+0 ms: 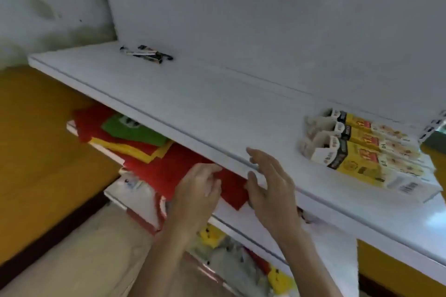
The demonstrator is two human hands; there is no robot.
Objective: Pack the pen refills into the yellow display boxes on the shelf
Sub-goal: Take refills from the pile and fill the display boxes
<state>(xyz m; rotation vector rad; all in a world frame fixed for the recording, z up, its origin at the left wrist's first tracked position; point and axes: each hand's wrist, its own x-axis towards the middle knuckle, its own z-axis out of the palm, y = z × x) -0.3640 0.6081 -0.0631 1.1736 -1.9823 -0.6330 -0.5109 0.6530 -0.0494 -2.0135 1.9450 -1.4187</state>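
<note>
Three yellow display boxes lie side by side at the right end of the white shelf, their open white flaps facing left. A small loose pile of pen refills lies far off at the shelf's back left. My left hand hovers below the shelf's front edge with loosely curled fingers and holds nothing. My right hand is beside it at the shelf's front edge, fingers spread and relaxed, empty.
Under the shelf, a lower shelf carries red, green and yellow folded sheets. Further down are more mixed goods. A white back panel rises behind the shelf. The floor on the left is yellow-brown.
</note>
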